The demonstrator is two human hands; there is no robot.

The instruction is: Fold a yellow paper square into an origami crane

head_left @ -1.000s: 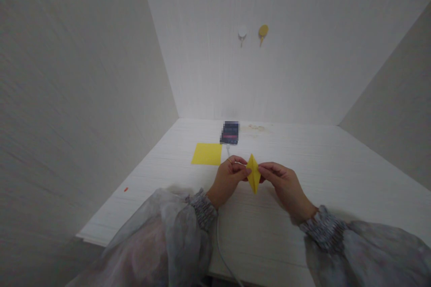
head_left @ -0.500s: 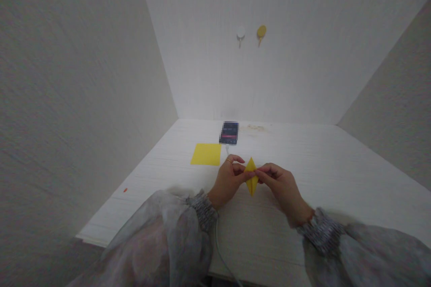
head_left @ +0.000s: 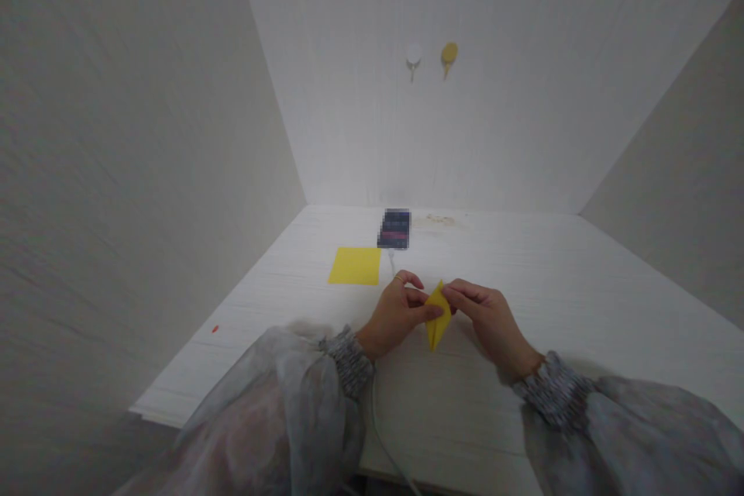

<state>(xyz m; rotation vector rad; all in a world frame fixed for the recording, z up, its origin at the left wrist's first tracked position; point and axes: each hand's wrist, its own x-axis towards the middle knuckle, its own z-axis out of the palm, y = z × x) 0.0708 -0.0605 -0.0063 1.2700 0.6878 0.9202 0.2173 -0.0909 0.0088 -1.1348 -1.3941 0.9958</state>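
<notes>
Left hand [head_left: 398,316] pinches folded yellow paper [head_left: 433,333], right hand [head_left: 491,325] its top; apparently shaping folds, next crease likely needing steadiness.

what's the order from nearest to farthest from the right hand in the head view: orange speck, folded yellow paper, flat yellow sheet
1. Folded yellow paper, touching the right hand
2. Flat yellow sheet, on the table to the left
3. Orange speck, farther left on the table

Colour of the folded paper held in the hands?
The folded paper is plain yellow; it shows best in the head view, the only one here.
</notes>
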